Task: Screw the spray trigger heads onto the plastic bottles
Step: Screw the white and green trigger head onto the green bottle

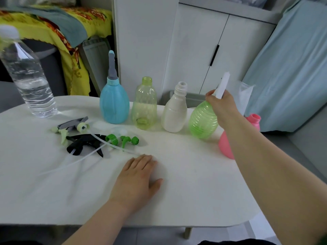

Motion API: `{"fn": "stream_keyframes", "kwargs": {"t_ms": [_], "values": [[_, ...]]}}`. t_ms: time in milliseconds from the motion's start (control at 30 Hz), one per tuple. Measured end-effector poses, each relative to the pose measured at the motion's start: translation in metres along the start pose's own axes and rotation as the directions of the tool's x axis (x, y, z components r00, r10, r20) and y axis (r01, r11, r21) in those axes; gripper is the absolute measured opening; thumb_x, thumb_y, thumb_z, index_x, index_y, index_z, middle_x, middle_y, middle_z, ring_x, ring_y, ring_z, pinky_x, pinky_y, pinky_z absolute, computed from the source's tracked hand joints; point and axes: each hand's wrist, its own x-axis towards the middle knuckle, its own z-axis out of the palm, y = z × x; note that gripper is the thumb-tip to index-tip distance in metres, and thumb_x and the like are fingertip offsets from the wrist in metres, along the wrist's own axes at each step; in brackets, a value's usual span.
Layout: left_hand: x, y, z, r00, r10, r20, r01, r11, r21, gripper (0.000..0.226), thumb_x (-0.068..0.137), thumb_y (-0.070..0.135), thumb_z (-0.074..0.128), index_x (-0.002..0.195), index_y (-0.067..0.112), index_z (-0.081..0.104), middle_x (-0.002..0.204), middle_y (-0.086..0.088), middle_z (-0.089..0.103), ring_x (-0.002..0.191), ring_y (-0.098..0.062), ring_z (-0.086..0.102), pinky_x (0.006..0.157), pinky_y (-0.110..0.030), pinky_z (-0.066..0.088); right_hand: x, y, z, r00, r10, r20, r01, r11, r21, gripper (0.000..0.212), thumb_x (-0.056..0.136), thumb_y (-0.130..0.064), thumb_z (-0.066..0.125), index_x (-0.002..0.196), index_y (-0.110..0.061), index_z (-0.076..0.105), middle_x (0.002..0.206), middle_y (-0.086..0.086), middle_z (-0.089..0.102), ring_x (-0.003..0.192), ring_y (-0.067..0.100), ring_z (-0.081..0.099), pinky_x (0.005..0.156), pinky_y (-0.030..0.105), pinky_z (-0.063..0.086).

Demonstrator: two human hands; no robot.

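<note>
My right hand grips a white spray trigger head on top of a ribbed green bottle. My left hand lies flat on the white table, fingers apart, holding nothing. A blue bottle with a grey and blue head fitted stands at the back. Beside it stand an open yellow-green bottle and an open white bottle. A pink bottle is partly hidden behind my right forearm. Loose trigger heads lie at the left: grey, black, green.
A clear water bottle stands at the table's far left. White cupboard doors rise behind the table. A yellow patterned cloth hangs at the back left, and a pale blue cushion is at the right.
</note>
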Motion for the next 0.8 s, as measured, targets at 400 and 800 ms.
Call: {"fn": "stream_keyframes", "kwargs": {"t_ms": [400,800], "values": [[0.005,-0.009,0.012,1.000,-0.008,-0.025,0.005,0.990,-0.139,0.058,0.081,0.052,0.045,0.133,0.028,0.032,0.149,0.011,0.022,0.137,-0.003,0.012,0.106,-0.018,-0.006,0.017,0.031,0.001,0.998,-0.020,0.062,0.022,0.999,-0.028,0.030,0.083,-0.014,0.054,0.112,-0.010,0.048,0.089,-0.002,0.049,0.082,0.013,0.045,0.066,0.019,0.035],[0.005,-0.008,0.010,0.999,-0.012,-0.038,0.006,0.989,-0.146,0.062,0.079,0.053,0.048,0.133,0.027,0.032,0.148,0.010,0.024,0.136,-0.004,0.014,0.105,-0.014,-0.007,0.004,0.026,-0.005,0.994,-0.091,0.054,0.094,0.994,-0.054,0.033,0.079,-0.012,0.056,0.110,-0.012,0.044,0.099,0.002,0.047,0.090,0.017,0.045,0.077,0.025,0.036]]}}
